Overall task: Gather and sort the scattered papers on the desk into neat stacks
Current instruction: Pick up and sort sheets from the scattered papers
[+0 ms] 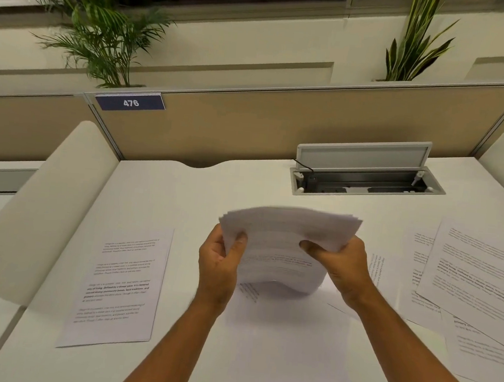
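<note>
A thick sheaf of white printed papers (286,239) stands on its lower edge above the white desk (202,192), blurred and bowed. My left hand (218,264) grips its left side and my right hand (341,265) grips its right side. A neat small stack of printed sheets (120,286) lies to the left. Several loose printed sheets (474,286) overlap at the right. More pale sheets (286,346) lie flat under my forearms.
An open cable box with a raised grey lid (365,173) is set into the desk at the back right. A beige partition (281,123) with a blue sign reading 476 (130,102) closes the far edge. Curved white side panels flank the desk. Plants stand behind.
</note>
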`<action>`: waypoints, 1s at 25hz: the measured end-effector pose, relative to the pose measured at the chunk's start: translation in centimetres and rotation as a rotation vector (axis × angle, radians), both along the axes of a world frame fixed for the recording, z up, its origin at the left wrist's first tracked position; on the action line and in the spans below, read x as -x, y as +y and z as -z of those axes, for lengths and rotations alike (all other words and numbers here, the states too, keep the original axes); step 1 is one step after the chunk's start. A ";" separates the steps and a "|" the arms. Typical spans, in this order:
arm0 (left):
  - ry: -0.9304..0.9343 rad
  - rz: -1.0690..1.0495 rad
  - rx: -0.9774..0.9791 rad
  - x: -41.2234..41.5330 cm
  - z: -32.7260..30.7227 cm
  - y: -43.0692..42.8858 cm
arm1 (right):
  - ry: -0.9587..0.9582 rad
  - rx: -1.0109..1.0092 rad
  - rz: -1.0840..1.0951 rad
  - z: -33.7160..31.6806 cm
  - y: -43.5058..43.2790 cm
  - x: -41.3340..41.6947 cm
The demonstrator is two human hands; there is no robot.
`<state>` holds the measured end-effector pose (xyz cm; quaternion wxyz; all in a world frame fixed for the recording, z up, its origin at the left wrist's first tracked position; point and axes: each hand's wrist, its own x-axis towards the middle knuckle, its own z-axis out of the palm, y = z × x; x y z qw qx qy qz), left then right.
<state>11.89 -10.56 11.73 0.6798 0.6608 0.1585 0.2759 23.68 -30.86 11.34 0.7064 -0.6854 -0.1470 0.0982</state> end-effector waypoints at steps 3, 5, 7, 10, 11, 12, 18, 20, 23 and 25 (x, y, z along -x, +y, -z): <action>-0.023 -0.031 0.036 0.6 0.5 -0.5 | 0.015 0.018 -0.048 0.5 0.0 0.6; -0.020 -0.044 0.049 0.7 0.8 -1.0 | 0.027 0.034 -0.055 0.5 0.0 0.8; -0.011 -0.063 0.051 0.8 0.8 -1.4 | 0.024 0.044 -0.046 0.2 0.2 1.1; -0.022 -0.096 0.021 0.6 0.3 -1.4 | -0.005 0.059 -0.013 -0.7 0.3 1.3; -0.036 -0.099 0.004 0.6 0.1 -1.2 | -0.012 0.057 -0.006 -0.9 0.2 1.3; -0.055 -0.099 -0.007 0.6 -0.1 -1.1 | -0.017 0.045 -0.004 -1.0 0.0 1.3; -0.136 -0.145 -0.043 0.3 -1.2 -1.0 | -0.064 -0.003 -0.026 -2.3 -0.3 1.6; -0.133 -0.195 -0.048 0.0 -1.8 -1.4 | -0.074 0.005 -0.032 -2.8 0.0 1.7; -0.129 -0.247 -0.057 -0.4 -2.1 -1.4 | -0.085 0.011 -0.040 -3.1 0.3 1.5; -0.116 -0.221 -0.051 -0.4 -1.5 -1.1 | -0.060 0.029 -0.057 -2.7 0.2 1.4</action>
